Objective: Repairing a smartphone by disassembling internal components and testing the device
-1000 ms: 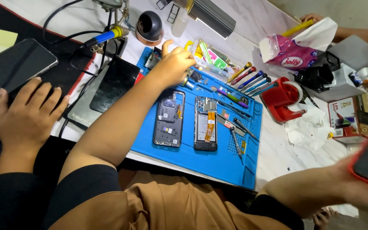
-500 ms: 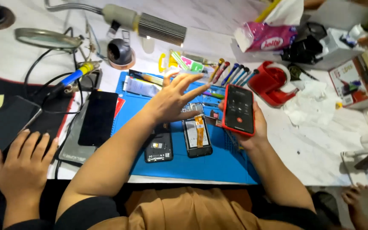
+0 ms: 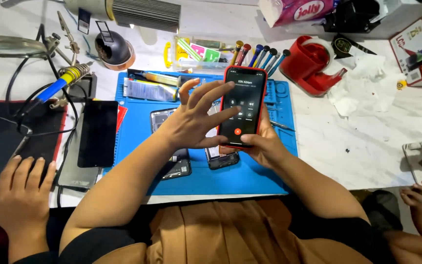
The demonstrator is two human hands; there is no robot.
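So the right hand (image 3: 264, 144) has the red smartphone (image 3: 241, 105) cupped from underneath, fingers wrapped round the back and thumb on the lower edge, screen tilted up toward the head so it's readable. A call screen is showing. The left hand (image 3: 194, 122) holds nothing; its fingers (image 3: 216, 93) are spread wide with the tips brushing the phone's left edge and glass, looks like it's tapping. All this hovers over the blue repair mat (image 3: 137, 127) on the table (image 3: 367, 142), right above two opened phones (image 3: 174, 164) parked there with their insides exposed. A soldering iron (image 3: 67, 80) rests off to the left, and someone else's hand (image 3: 20, 193) lies flat at the table edge.
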